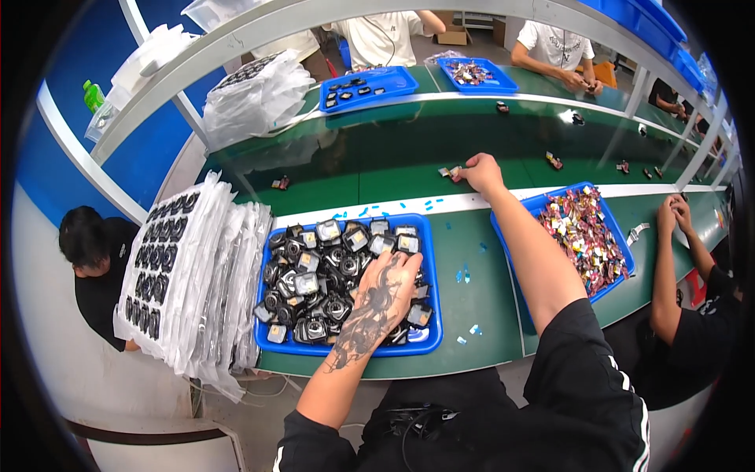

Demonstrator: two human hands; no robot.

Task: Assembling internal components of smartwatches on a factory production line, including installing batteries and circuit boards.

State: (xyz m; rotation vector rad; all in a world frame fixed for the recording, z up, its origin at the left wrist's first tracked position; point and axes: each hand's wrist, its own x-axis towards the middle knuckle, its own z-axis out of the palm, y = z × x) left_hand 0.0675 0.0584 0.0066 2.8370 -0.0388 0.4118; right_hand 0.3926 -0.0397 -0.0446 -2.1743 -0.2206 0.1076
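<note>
My left hand (387, 285), tattooed on its back, rests in a blue tray (434, 315) heaped with small black plastic housings (314, 308) that have round openings and clear square faces. Its fingers curl down among the housings, and their tips are hidden, so what they hold cannot be made out. My right hand (481, 173) reaches out over the green conveyor belt. Thumb and fingers are closed on a small wired electronic part (451, 173), pale and reddish, at belt level. Below my right forearm is a second blue tray (627, 250), full of similar reddish wired parts (578, 236).
Stacked white trays of black round parts (181, 267) stand left, in plastic. More wired parts (554, 160) lie along the belt. Blue scraps (464, 274) dot the table (487, 315). A white metal frame (259, 23) crosses overhead. Co-workers sit opposite, at the right and left.
</note>
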